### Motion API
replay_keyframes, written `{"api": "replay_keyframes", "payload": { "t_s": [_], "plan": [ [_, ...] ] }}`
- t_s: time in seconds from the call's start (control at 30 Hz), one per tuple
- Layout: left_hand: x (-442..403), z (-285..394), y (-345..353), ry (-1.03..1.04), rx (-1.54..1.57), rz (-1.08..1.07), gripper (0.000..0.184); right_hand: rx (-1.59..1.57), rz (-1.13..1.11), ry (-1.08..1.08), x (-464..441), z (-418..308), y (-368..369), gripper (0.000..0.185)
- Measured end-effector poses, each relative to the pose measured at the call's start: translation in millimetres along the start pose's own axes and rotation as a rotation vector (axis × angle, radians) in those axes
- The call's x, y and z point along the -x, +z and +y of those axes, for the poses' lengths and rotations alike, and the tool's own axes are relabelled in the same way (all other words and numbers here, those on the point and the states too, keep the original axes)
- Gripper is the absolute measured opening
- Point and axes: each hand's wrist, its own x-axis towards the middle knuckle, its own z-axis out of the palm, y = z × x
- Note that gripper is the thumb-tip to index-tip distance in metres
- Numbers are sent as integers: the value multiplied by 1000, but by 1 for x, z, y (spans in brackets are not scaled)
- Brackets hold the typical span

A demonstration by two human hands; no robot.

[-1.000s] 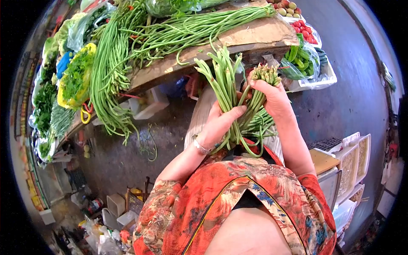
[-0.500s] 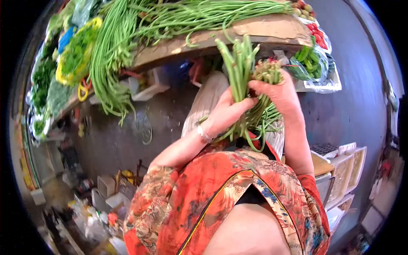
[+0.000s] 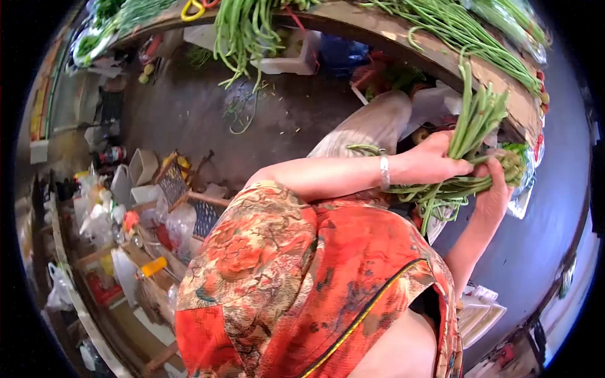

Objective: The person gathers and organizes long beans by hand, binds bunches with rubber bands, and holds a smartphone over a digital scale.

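Note:
Green long beans point(image 3: 479, 120) stand up in a loose bundle from my left hand point(image 3: 435, 162), whose fingers are closed around their lower part. A silver bracelet point(image 3: 384, 171) circles that wrist. My right hand point(image 3: 495, 186) grips a second bunch of long beans point(image 3: 463, 187), its cut ends point(image 3: 510, 167) packed together beside the thumb. The two hands almost meet over my lap. Tails of beans hang down below them, and part of both bunches is hidden behind my fingers.
More long beans point(image 3: 454, 34) lie along a wooden stall edge point(image 3: 340, 17), and another heap point(image 3: 246, 38) droops over it. A white box point(image 3: 287, 63) and a blue bag point(image 3: 343, 53) sit underneath. Plastic bags point(image 3: 97, 214) and crates clutter the left. White trays point(image 3: 482, 318) stand by my right elbow.
My view has swung to the left, so hands and stall appear farther right. Both hands still hold their beans; the left bundle now leans more to the right.

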Motion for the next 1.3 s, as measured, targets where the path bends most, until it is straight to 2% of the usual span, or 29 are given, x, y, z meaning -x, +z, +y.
{"api": "replay_keyframes", "payload": {
  "t_s": [0.1, 0.2, 0.27, 0.3, 0.33, 0.4, 0.47, 0.53, 0.6, 0.7, 0.93, 1.07, 1.13, 1.17, 1.27, 1.3],
  "plan": [
    [-3, -3, -2, 15, 0, -17, 41, -188, -4, 40, -5, -1, -10, 20],
    [-5, -1, -1, 51, -57, -19, 38, -172, -36, 56, -3, -3, -11, 23],
    [-3, 3, -1, -2, -121, -66, 37, -198, -89, 156, -8, 2, -25, 30],
    [-1, 1, -1, -28, -78, -54, 37, -176, -57, 152, -1, -6, -9, 30],
    [-3, -5, 0, 87, -89, -34, 36, -151, -12, 140, 6, -15, 8, 30],
    [0, 7, 1, -40, -69, -49, 36, -88, -139, 146, 0, -7, -13, 26],
    [1, 15, 5, -21, 3, -21, 36, -90, -174, 139, 2, -9, -12, 22],
    [3, 15, 6, -125, 68, -2, 33, -162, -311, 79, 5, -20, 3, 22],
    [2, 13, 6, -186, 51, 28, 26, -171, -350, 86, 4, -19, 2, 23],
    [-1, -1, 0, -173, -23, -15, 25, -240, -371, 70, 7, -14, 5, 25],
    [3, 5, 3, -198, -1, -29, 28, -107, -386, 87, 10, -19, 6, 23],
    [3, 3, 3, -129, 41, 45, 22, -158, -403, 18, 9, -12, 4, 19],
    [0, 7, -6, -127, -143, 11, 16, -343, -374, 5, 10, -12, 5, 17],
    [-3, 12, -10, -27, -161, -26, 9, -386, -369, -28, 10, -15, 4, 17],
    [-2, 35, -23, -71, 18, 32, 10, -504, -318, -92, 7, -33, -12, 22],
    [-2, 46, -28, -52, 12, 48, 11, -555, -386, -137, 3, -42, -19, 25]
  ]
}}
